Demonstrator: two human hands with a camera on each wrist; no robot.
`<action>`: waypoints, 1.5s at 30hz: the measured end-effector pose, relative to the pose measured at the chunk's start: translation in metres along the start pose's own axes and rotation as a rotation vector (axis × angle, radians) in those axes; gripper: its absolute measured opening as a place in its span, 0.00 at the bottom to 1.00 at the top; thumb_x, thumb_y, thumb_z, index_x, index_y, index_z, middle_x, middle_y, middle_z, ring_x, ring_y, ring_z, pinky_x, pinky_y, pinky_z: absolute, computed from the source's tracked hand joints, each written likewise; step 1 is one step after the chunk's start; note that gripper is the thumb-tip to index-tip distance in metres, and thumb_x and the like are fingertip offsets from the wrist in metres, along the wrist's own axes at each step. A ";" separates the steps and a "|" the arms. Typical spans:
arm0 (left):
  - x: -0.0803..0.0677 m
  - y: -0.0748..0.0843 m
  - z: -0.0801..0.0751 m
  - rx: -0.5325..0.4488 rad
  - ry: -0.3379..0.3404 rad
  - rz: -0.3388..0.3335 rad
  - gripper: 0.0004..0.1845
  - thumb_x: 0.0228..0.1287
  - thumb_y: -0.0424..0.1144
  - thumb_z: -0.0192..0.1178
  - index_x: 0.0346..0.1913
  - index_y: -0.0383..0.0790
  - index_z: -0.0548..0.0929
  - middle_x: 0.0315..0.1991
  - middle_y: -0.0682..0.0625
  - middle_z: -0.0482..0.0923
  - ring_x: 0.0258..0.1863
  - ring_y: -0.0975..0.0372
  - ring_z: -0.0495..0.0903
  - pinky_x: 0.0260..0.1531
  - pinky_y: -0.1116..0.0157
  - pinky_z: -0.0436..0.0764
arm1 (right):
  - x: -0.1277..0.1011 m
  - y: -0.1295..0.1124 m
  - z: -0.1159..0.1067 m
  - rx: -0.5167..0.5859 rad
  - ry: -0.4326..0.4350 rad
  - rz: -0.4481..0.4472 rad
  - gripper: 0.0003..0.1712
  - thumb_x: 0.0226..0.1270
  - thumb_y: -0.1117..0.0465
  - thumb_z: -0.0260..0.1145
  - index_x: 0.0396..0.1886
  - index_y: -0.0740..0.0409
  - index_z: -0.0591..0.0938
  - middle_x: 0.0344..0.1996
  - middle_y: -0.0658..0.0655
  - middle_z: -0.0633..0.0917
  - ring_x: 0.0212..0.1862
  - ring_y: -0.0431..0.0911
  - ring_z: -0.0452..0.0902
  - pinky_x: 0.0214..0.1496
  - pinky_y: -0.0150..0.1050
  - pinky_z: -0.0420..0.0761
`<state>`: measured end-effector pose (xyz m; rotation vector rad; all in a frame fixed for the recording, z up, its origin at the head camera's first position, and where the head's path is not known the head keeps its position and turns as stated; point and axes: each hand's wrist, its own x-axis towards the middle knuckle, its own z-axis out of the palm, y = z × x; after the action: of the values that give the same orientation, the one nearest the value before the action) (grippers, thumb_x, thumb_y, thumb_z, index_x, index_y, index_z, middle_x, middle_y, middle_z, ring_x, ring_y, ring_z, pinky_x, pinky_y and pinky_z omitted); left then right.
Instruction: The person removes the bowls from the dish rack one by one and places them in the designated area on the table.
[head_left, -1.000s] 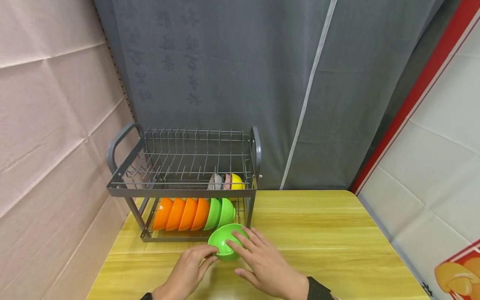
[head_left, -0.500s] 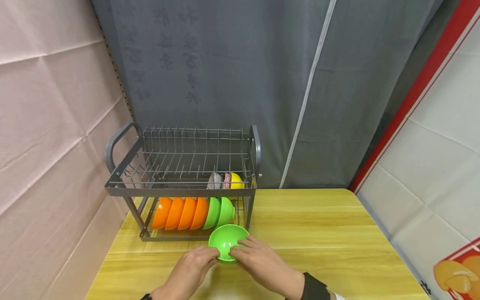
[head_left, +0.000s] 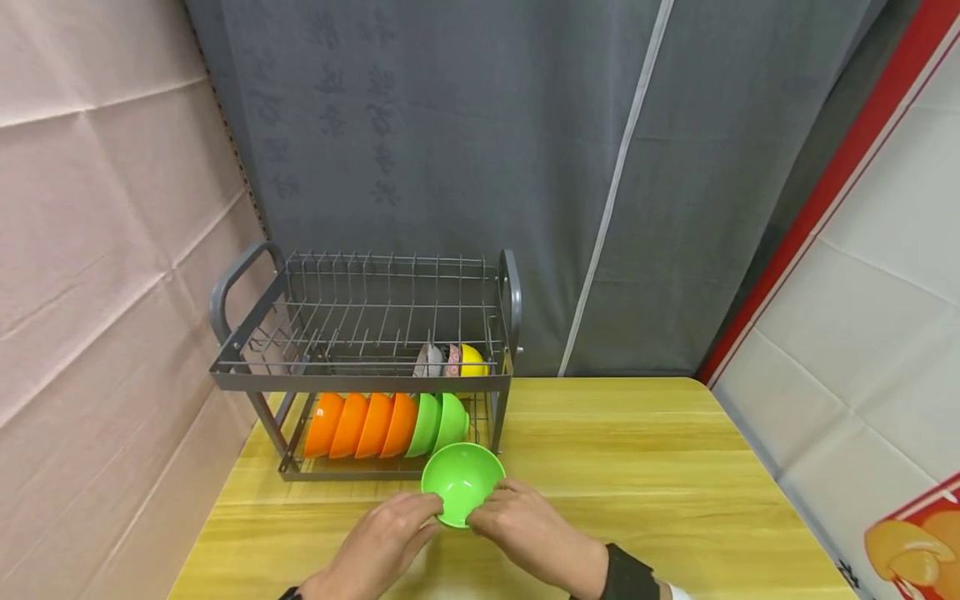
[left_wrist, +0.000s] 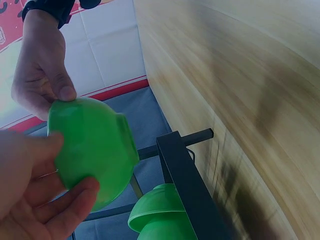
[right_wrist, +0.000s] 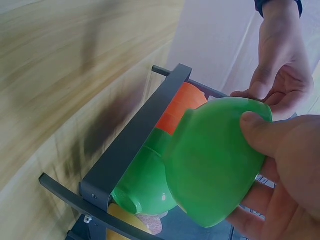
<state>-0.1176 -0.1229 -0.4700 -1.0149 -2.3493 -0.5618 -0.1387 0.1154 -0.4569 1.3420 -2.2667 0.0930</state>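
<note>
Green bowl (head_left: 462, 482): plain glossy plastic, round, with a small foot ring; tilted so the hollow faces the head camera. Held just above the wooden table (head_left: 637, 467), right in front of the lower tier of the grey dish rack (head_left: 360, 383). No label or brand on bowl or rack; faint dark characters on the grey curtain (head_left: 450, 125), too dim to read. Left hand (head_left: 382, 542) curled at the bowl's left side, thumb on the rim, fingers under the outer wall. Right hand (head_left: 525, 537) gripping the right side likewise, thumb pressed on the outside. Behind, in the rack, four orange bowls (head_left: 360, 425) and two green bowls (head_left: 438, 422) on edge.
</note>
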 end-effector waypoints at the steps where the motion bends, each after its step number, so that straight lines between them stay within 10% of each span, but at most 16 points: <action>1: 0.000 0.000 -0.001 0.001 -0.018 -0.006 0.14 0.53 0.38 0.73 0.44 0.46 0.85 0.44 0.56 0.88 0.43 0.65 0.86 0.46 0.66 0.87 | 0.000 0.000 0.000 -0.008 0.000 -0.002 0.09 0.55 0.55 0.76 0.27 0.39 0.81 0.24 0.34 0.85 0.31 0.29 0.81 0.48 0.29 0.79; 28: -0.004 0.002 -0.010 0.199 -0.238 0.044 0.29 0.73 0.63 0.50 0.65 0.49 0.80 0.70 0.44 0.74 0.69 0.49 0.74 0.59 0.53 0.83 | -0.012 -0.001 -0.003 -0.093 -0.006 0.006 0.16 0.50 0.60 0.76 0.21 0.39 0.75 0.18 0.33 0.78 0.26 0.28 0.75 0.44 0.29 0.78; 32: -0.008 -0.001 -0.005 0.241 -0.268 0.058 0.34 0.72 0.66 0.47 0.71 0.50 0.74 0.74 0.43 0.69 0.71 0.48 0.72 0.66 0.54 0.76 | -0.013 -0.001 -0.003 -0.078 -0.011 0.009 0.15 0.51 0.58 0.75 0.21 0.39 0.75 0.18 0.32 0.79 0.27 0.28 0.75 0.43 0.29 0.77; 37: -0.012 -0.002 0.001 0.263 -0.241 0.063 0.37 0.71 0.69 0.47 0.75 0.54 0.68 0.76 0.42 0.65 0.73 0.48 0.69 0.80 0.67 0.39 | -0.016 0.001 -0.003 -0.059 -0.033 0.030 0.13 0.51 0.58 0.76 0.20 0.39 0.77 0.19 0.32 0.81 0.26 0.29 0.75 0.44 0.30 0.78; 42: -0.013 -0.002 0.006 0.295 -0.205 0.069 0.39 0.68 0.71 0.48 0.77 0.57 0.64 0.78 0.43 0.62 0.73 0.49 0.69 0.77 0.59 0.58 | -0.020 0.004 -0.006 -0.066 -0.034 0.051 0.14 0.50 0.59 0.76 0.20 0.41 0.77 0.18 0.33 0.80 0.25 0.29 0.74 0.46 0.32 0.80; 45: -0.012 -0.002 0.008 0.297 -0.199 0.069 0.41 0.67 0.72 0.48 0.78 0.58 0.63 0.78 0.44 0.61 0.74 0.48 0.68 0.82 0.60 0.47 | -0.024 0.007 -0.009 -0.053 -0.024 0.063 0.17 0.49 0.61 0.76 0.18 0.42 0.74 0.16 0.34 0.76 0.23 0.29 0.70 0.44 0.31 0.79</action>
<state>-0.1144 -0.1269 -0.4837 -1.0458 -2.4631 -0.0821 -0.1314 0.1411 -0.4589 1.2514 -2.3153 0.0389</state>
